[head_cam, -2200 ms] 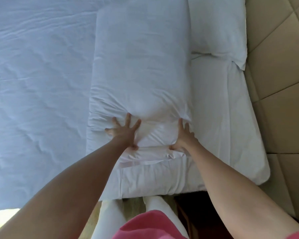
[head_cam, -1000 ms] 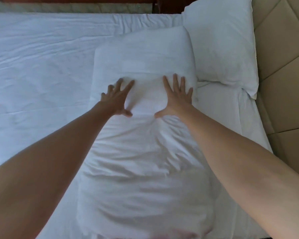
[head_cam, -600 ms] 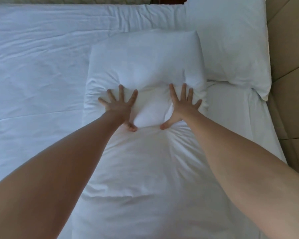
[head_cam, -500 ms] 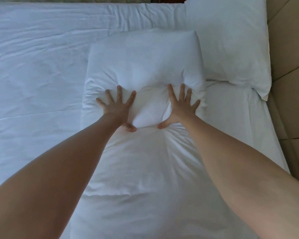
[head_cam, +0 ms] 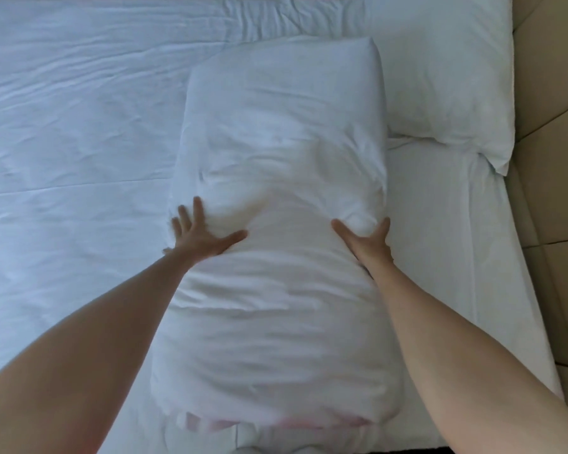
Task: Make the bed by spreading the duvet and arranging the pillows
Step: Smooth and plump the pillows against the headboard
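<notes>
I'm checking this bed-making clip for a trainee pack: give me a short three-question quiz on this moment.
1. True or false: both hands lie on the long pillow.
2. Where is the second pillow? A) by the headboard B) on the floor
3. Fill in: the left hand has its fingers ____.

Key: 1 true, the right hand at its right edge; 2 A; 3 spread.

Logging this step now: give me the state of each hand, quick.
Left hand: open, fingers spread, pressing on the left edge of the long pillow.
Right hand: open, thumb and fingers cupping the pillow's right edge.
</notes>
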### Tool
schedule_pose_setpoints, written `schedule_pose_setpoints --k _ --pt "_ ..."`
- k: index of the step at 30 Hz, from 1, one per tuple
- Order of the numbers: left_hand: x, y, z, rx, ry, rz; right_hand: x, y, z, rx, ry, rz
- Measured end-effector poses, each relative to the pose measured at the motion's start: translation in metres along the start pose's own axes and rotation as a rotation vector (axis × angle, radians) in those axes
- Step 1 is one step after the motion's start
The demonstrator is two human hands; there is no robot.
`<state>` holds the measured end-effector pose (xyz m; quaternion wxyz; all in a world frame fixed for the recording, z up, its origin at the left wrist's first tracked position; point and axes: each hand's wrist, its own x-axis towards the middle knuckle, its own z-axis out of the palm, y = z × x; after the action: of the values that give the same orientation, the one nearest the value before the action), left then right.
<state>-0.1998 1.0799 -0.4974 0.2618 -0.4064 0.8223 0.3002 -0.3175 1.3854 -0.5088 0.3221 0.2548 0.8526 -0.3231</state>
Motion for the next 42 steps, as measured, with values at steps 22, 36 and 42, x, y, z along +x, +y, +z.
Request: schedule_pose_setpoints --k 22,36,42 --pt "-0.038 -0.067 0.037 -0.368 0.099 -0.292 -0.008 0.074 0.018 0.247 -0.038 0.080" --pt "-0.194 -0.164 0.069 -0.535 -0.105 -0.311 -0.171 0.175 -0.032 0.207 -0.030 0.170" --pt "-0.216 -0.165 0.053 -0.528 0.017 -0.197 -0.208 0.171 -0.042 0.295 0.009 0.072"
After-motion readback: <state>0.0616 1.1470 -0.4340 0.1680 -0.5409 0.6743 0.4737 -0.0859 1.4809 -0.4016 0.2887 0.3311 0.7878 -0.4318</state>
